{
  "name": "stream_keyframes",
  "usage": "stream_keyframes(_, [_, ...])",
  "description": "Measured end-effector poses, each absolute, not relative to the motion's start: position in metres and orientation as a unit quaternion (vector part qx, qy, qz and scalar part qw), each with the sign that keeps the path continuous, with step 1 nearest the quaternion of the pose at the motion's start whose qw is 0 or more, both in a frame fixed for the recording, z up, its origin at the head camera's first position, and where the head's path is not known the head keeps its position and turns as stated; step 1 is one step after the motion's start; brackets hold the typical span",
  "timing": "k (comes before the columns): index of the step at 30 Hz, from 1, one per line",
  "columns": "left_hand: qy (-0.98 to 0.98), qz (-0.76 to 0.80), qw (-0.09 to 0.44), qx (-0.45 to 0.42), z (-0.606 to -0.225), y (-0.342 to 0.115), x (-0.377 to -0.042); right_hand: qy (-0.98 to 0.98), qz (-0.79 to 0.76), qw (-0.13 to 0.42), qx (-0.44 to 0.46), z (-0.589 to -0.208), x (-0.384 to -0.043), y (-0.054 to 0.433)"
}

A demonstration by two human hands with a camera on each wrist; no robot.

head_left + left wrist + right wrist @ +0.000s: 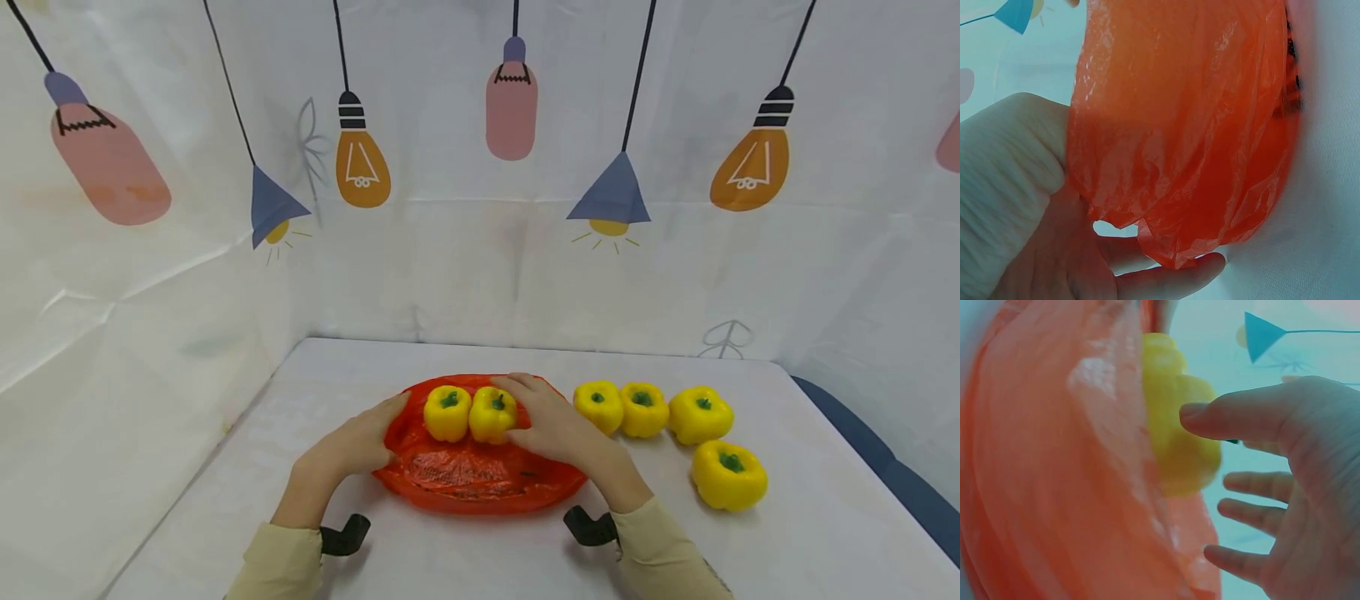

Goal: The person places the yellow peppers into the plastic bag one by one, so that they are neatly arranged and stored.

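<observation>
A red plastic bag (480, 479) lies on the white table, its surface crinkled and glossy. Two yellow bell peppers, the left one (447, 414) and the right one (492, 415), sit side by side within its outline. My left hand (360, 440) rests at the bag's left edge; in the left wrist view its extended fingers (1169, 278) touch the crumpled plastic, which partly covers them. At the right pepper is my right hand (551, 421), fingers spread. The right thumb (1235, 415) overlaps a pepper (1182, 434) in the right wrist view; contact is unclear.
Right of the bag stand more yellow bell peppers: three in a back row (598, 407) (644, 409) (701, 415) and one nearer the front (729, 476). A white sheet (450, 275) printed with lamps hangs behind the table (817, 533). A dark blue chair (862, 433) stands beyond the right edge.
</observation>
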State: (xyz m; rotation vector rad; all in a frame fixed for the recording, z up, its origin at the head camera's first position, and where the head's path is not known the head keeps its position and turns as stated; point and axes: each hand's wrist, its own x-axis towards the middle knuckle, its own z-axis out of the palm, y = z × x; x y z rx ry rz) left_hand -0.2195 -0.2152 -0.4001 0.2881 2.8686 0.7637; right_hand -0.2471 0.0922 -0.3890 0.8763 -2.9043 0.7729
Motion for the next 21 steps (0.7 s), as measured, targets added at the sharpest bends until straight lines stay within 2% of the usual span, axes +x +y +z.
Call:
stream_keyframes(11, [0.959,0.255,0.078,0.098,-0.400,-0.214,-0.220,-0.938,0.245,-0.004,0.245,-0.375,-0.231,0.127])
stream_keyframes(21, [0.962,0.245,0.079,0.096,-0.400,-0.215,-0.219,-0.936,0.249,0.014,0.249,-0.372,-0.223,0.166])
